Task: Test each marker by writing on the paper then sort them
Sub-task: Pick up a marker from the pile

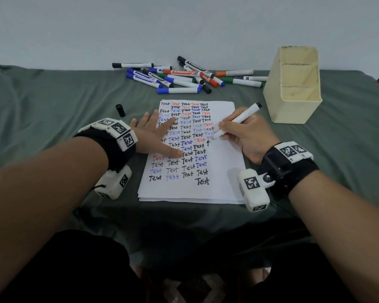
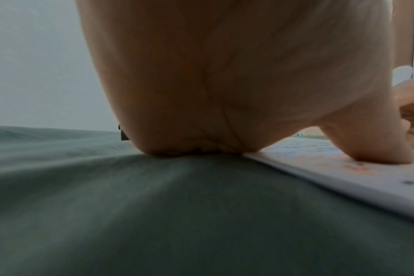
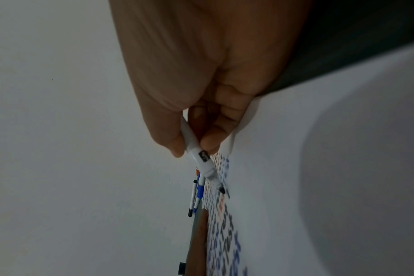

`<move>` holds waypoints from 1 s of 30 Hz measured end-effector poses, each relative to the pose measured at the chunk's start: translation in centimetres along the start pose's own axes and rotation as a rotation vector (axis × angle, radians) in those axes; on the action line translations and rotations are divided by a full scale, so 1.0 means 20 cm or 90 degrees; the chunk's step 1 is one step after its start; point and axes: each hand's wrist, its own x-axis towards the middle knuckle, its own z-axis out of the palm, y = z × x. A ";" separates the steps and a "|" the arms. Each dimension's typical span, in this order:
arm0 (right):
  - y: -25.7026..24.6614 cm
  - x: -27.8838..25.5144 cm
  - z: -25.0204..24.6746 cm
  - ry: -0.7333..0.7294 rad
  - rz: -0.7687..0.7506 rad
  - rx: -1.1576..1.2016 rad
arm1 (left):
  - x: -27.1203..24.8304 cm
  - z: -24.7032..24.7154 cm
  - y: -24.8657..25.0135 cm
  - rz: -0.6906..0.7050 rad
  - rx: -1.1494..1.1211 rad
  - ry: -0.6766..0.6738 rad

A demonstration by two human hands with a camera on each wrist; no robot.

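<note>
Fingers of the right hand (image 1: 247, 132) are gripping the black marker (image 1: 236, 121); the flat-fingered left hand (image 1: 153, 136) is pinning the paper (image 1: 223, 182), risking smudging wet ink.

The head camera looks forward and down over both forearms at the paper (image 1: 193, 154) on the green sheet (image 1: 53, 101). The left wrist camera sits low against that sheet, close behind the palm. The right wrist camera looks along the fingers (image 3: 210, 142), tilted sideways. All three catch the paper.
</note>
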 end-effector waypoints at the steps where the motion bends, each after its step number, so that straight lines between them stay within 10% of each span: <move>1: 0.00 0.00 0.00 0.000 0.000 -0.002 | 0.00 0.00 0.00 0.001 -0.002 0.000; 30: 0.01 0.00 -0.01 0.010 -0.028 -0.055 | 0.00 0.00 0.00 0.003 -0.016 -0.005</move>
